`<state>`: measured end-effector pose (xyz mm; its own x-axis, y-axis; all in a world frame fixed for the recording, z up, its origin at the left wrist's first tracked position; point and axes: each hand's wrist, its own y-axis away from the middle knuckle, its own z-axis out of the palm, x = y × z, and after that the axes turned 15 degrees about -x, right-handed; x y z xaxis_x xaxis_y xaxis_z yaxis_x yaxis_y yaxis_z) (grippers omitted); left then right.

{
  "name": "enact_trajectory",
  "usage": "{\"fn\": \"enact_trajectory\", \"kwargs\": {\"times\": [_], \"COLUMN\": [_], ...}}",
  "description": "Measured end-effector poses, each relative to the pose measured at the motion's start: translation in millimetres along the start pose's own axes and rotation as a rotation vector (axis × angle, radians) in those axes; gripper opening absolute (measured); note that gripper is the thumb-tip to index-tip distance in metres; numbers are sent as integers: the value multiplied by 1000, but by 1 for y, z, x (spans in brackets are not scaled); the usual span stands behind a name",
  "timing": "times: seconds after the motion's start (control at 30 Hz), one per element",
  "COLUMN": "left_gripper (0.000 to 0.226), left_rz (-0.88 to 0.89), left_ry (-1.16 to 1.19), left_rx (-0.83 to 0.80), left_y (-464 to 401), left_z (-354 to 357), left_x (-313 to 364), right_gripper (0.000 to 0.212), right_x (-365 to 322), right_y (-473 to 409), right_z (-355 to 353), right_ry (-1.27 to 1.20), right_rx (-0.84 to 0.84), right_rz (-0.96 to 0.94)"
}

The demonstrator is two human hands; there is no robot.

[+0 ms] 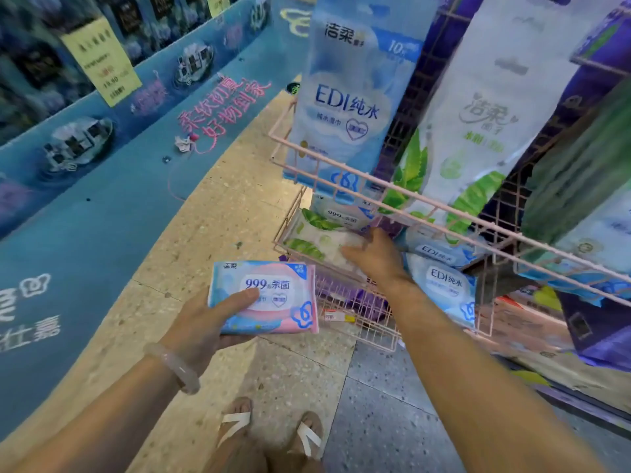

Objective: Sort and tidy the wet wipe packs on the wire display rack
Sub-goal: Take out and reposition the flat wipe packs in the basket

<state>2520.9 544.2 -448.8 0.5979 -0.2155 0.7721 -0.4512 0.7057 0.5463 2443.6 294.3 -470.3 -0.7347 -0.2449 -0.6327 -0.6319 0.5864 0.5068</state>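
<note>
The pink-and-blue soft plastic wipe pack (264,297) at lower centre has a smooth, faintly glossy film skin. The tall blue plastic pack (345,97) at upper centre and the white leaf-printed plastic pack (478,117) beside it show the same sheen. The pink wire rack (386,191) looks like coated metal, smooth and matt. The speckled stone-like floor (239,213) is polished, and the pale bangle (176,368) at lower left is translucent and glossy.

At lower centre the left hand (205,322) holds a pink-and-blue 999 pack (264,297), thumb on top; the right hand (374,256) rests on a green-leaf pack (317,238) inside the pink wire rack (426,203).
</note>
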Motion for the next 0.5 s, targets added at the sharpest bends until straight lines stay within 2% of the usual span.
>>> {"fn": "enact_trajectory", "kwargs": {"times": [0.1,0.2,0.27,0.37,0.47,0.5], "left_gripper": [16,17,19,18,16,17], "left_rz": [-14,-17,-16,-10,-5,-3], "left_ry": [27,26,8,-7,-24,-37], "left_rx": [18,17,-1,-17,-4,0], "left_y": [7,8,8,7,4,3], "left_z": [-7,-11,-12,-11,-7,-5], "left_x": [-5,-7,-6,-1,9,13], "right_gripper": [81,86,79,60,29,30], "right_x": [-1,-4,-7,-13,-16,-14], "right_y": [-10,-13,-11,4,30,43], "right_z": [4,-6,-10,-10,-13,-16], "right_ry": [172,266,155,49,-133,-229], "right_rx": [-4,-37,-61,-36,136,209], "right_rz": [18,132,102,-45,-87,-82]}}
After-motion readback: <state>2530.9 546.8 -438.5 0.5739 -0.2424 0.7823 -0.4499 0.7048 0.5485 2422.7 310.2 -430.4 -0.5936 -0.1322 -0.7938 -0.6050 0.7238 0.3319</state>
